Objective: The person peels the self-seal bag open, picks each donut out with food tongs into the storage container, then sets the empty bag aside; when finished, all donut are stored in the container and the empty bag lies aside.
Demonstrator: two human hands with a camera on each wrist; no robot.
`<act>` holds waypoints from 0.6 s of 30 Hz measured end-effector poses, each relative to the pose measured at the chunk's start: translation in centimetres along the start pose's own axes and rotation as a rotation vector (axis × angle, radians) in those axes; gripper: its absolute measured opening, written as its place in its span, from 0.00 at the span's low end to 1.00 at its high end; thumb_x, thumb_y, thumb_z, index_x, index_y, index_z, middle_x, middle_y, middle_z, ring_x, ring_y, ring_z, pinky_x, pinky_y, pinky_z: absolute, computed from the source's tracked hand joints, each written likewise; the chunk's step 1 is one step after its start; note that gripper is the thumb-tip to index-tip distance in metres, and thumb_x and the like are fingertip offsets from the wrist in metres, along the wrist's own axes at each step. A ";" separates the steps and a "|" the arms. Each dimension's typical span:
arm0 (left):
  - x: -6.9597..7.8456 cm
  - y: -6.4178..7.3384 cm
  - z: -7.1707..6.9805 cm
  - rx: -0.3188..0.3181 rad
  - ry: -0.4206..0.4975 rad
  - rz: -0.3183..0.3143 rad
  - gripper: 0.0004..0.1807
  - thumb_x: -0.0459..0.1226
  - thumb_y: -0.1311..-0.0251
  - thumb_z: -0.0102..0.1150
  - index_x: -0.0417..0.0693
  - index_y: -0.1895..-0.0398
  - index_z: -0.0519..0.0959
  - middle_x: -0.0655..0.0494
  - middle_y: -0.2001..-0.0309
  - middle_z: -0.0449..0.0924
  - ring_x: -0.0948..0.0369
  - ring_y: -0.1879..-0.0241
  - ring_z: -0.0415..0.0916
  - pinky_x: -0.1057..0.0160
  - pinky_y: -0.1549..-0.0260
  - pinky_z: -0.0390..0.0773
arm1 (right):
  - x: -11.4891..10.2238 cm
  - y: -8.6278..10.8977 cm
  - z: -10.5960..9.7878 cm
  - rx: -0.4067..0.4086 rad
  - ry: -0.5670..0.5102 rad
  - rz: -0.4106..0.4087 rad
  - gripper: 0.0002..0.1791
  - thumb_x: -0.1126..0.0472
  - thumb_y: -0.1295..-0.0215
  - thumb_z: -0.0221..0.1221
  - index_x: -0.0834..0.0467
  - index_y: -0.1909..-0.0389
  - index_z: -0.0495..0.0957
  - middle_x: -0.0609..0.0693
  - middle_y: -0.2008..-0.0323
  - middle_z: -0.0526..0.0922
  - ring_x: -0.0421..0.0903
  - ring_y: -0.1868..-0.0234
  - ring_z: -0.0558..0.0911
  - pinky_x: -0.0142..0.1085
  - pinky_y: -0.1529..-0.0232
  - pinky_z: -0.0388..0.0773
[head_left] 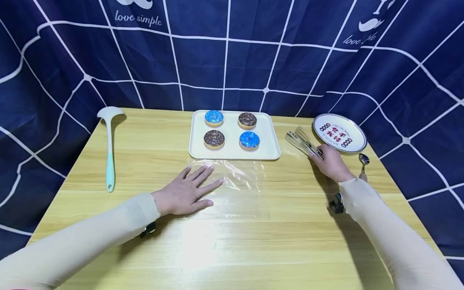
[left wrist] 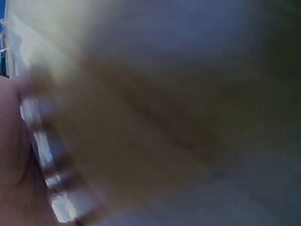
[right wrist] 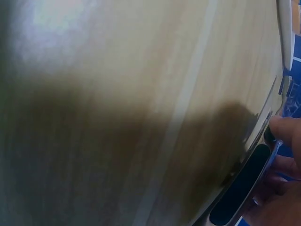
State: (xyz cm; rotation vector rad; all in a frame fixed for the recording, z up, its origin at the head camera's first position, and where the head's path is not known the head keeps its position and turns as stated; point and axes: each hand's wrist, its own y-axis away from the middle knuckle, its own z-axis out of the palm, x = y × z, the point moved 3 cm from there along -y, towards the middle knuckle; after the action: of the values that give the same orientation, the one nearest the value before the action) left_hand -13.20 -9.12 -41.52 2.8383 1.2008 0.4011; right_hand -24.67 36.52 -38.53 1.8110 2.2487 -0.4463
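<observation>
My left hand [head_left: 186, 193] lies with fingers spread on the left part of a clear plastic bag [head_left: 243, 193], which is flat on the table. At the right, my right hand [head_left: 331, 163] grips metal tongs [head_left: 299, 143] by the handle end, their tips pointing left toward the tray. The right wrist view shows the tongs' dark handle inlay [right wrist: 242, 186] beside my thumb and fingers. Above the bag, a white tray [head_left: 268, 149] bears two blue donuts [head_left: 214, 117] and two chocolate donuts [head_left: 214, 139]. The left wrist view is mostly blurred.
A white plate [head_left: 357, 141] with red lettering stands at the back right, just beyond my right hand. Near it lies a spoon [head_left: 364, 159], partly hidden by my wrist. A ladle [head_left: 110, 161] with a mint handle lies at the left. Dark blue cloth [head_left: 203, 60] surrounds the table.
</observation>
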 end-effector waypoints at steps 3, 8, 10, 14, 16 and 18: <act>0.0 0.0 0.2 0.008 0.001 0.009 0.35 0.58 0.21 0.41 0.65 0.15 0.53 0.42 0.14 0.41 0.43 0.15 0.41 0.28 0.22 0.47 | 0.0 0.0 -0.1 -0.003 0.006 0.001 0.18 0.59 0.22 0.57 0.74 0.56 0.74 0.61 0.68 0.74 0.55 0.68 0.74 0.44 0.63 0.68; -0.1 0.0 0.2 -0.004 0.004 0.012 0.35 0.59 0.21 0.41 0.65 0.15 0.53 0.43 0.14 0.41 0.43 0.14 0.40 0.28 0.21 0.44 | 0.0 0.1 0.0 -0.030 0.006 0.025 0.19 0.57 0.21 0.56 0.74 0.54 0.74 0.61 0.68 0.74 0.55 0.67 0.74 0.42 0.65 0.69; -0.1 0.1 0.3 -0.004 0.011 0.015 0.35 0.59 0.21 0.41 0.65 0.15 0.53 0.43 0.14 0.41 0.43 0.14 0.40 0.28 0.21 0.44 | 0.0 0.1 0.0 -0.035 0.005 0.024 0.19 0.58 0.21 0.56 0.74 0.54 0.74 0.61 0.67 0.74 0.55 0.67 0.74 0.42 0.65 0.69; -0.3 0.0 0.7 -0.005 0.013 0.010 0.36 0.61 0.21 0.39 0.68 0.15 0.50 0.45 0.13 0.38 0.45 0.14 0.38 0.29 0.21 0.42 | -0.1 0.1 0.0 -0.035 0.004 0.014 0.19 0.58 0.22 0.57 0.75 0.54 0.73 0.62 0.67 0.75 0.55 0.68 0.74 0.41 0.66 0.69; -0.4 0.0 0.8 0.005 0.011 0.015 0.36 0.61 0.21 0.39 0.68 0.15 0.49 0.46 0.13 0.38 0.45 0.14 0.38 0.29 0.21 0.42 | -0.1 0.0 -0.1 -0.039 0.004 0.015 0.19 0.59 0.23 0.57 0.75 0.53 0.73 0.62 0.67 0.75 0.55 0.68 0.75 0.42 0.66 0.69; -0.5 -0.1 0.7 0.030 0.016 0.029 0.36 0.61 0.22 0.41 0.68 0.15 0.51 0.44 0.13 0.40 0.44 0.14 0.40 0.28 0.21 0.43 | -0.2 -0.1 -0.2 -0.050 0.008 0.022 0.20 0.58 0.23 0.57 0.76 0.52 0.72 0.64 0.66 0.75 0.57 0.67 0.75 0.44 0.65 0.71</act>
State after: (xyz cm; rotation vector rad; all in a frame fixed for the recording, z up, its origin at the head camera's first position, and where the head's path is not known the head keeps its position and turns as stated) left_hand -13.38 -9.37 -42.32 2.8867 1.1795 0.4105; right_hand -24.70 36.40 -38.22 1.8140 2.2221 -0.3762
